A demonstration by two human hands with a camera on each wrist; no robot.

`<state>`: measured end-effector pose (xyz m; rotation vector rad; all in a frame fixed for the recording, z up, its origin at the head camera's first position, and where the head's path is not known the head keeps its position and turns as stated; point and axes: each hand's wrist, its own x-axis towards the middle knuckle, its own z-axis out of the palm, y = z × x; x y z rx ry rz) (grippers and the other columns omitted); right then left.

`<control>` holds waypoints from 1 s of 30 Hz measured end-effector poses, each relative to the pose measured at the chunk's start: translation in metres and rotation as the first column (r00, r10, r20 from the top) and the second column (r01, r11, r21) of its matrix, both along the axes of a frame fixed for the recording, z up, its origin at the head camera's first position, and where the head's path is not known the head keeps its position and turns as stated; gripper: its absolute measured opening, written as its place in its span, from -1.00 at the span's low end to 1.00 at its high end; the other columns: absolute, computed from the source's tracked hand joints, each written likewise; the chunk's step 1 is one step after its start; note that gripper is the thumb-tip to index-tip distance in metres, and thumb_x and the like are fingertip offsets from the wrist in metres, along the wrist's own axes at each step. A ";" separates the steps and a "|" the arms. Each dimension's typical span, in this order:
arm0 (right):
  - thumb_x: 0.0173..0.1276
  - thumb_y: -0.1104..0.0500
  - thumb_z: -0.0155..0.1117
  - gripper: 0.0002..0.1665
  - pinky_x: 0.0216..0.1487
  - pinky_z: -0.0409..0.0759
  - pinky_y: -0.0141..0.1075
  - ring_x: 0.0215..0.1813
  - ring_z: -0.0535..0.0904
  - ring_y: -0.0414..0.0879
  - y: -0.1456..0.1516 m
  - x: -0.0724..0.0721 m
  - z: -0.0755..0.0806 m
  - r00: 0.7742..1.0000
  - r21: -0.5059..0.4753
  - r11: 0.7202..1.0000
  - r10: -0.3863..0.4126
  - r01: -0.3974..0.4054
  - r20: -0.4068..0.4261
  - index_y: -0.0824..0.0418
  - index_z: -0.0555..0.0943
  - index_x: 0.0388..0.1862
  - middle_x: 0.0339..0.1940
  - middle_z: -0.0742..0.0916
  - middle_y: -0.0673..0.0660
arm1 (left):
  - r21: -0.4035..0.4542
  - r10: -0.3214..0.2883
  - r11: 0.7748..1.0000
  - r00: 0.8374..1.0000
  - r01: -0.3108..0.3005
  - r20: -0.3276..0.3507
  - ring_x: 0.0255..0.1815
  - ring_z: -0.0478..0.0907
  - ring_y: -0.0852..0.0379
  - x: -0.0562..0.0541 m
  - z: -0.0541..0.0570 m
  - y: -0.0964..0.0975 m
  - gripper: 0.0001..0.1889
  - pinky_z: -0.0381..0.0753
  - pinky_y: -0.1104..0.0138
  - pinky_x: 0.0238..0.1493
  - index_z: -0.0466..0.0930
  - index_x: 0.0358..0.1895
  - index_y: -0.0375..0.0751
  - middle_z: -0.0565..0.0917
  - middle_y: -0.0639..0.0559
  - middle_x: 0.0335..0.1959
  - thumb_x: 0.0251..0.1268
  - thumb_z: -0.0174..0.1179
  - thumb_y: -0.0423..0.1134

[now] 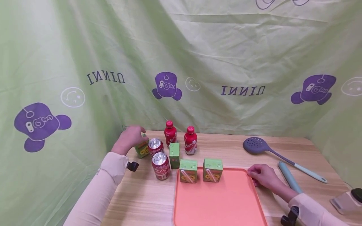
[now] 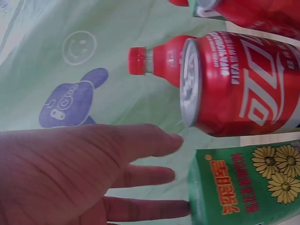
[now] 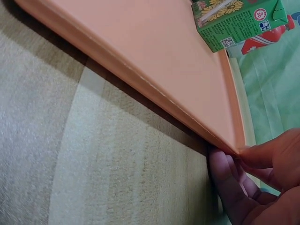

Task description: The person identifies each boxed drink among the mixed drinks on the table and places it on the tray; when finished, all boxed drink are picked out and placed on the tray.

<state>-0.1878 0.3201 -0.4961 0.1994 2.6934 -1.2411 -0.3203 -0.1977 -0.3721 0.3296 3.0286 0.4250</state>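
Observation:
My left hand (image 1: 132, 137) is at the back left beside a green drink carton (image 1: 142, 150) with yellow flowers on it. In the left wrist view its fingers (image 2: 147, 208) are extended, one fingertip right at the top edge of that carton (image 2: 248, 185). At the far right corner of the orange tray (image 1: 217, 204), my right hand (image 1: 264, 176) pinches the rim between thumb and fingers, as the right wrist view shows on the tray edge (image 3: 154, 96). Two green drink cartons, one left (image 1: 188, 173) and one right (image 1: 212, 172), stand upright at the tray's far end.
Two red cans, one behind (image 1: 156, 147) and one in front (image 1: 161, 168), stand left of another green carton (image 1: 174, 157). Behind are two red bottles (image 1: 170, 135) (image 1: 190, 142). A slotted spoon (image 1: 254, 145) and a blue-green stick-like object (image 1: 289, 177) lie right. Green cloth surrounds the table.

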 end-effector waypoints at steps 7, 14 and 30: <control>0.38 0.23 0.31 -0.77 -0.49 0.65 -0.32 -0.53 0.60 -0.13 -0.001 0.000 0.000 1.000 -0.015 1.000 -0.010 0.010 0.004 0.38 0.67 -0.10 -0.55 0.69 0.05 | -0.041 0.035 0.999 0.999 -0.036 -0.018 0.01 0.68 -0.21 -0.001 -0.008 0.000 -0.50 0.68 -0.04 -0.01 0.62 0.16 -0.32 0.69 -0.29 0.09 0.23 0.25 -0.06; 0.39 0.24 0.31 -0.78 -0.49 0.65 -0.32 -0.52 0.61 -0.13 -0.001 0.001 -0.001 1.000 -0.030 0.999 -0.016 0.017 0.015 0.38 0.67 -0.09 -0.54 0.69 0.05 | -0.028 0.018 0.999 0.999 -0.019 -0.039 -0.03 0.69 -0.24 -0.003 -0.012 0.002 -0.56 0.70 -0.01 -0.05 0.64 0.08 -0.39 0.70 -0.34 0.04 0.23 0.27 -0.14; 0.36 0.26 0.32 -0.79 -0.51 0.67 -0.33 -0.55 0.62 -0.15 0.000 0.002 -0.002 1.000 -0.067 0.998 -0.003 0.003 -0.011 0.40 0.68 -0.12 -0.56 0.70 0.05 | -0.023 -0.023 0.999 0.999 0.022 -0.025 -0.08 0.69 -0.20 -0.013 -0.017 0.002 -0.57 0.70 0.01 -0.05 0.67 0.01 -0.42 0.72 -0.35 -0.02 0.16 0.35 -0.17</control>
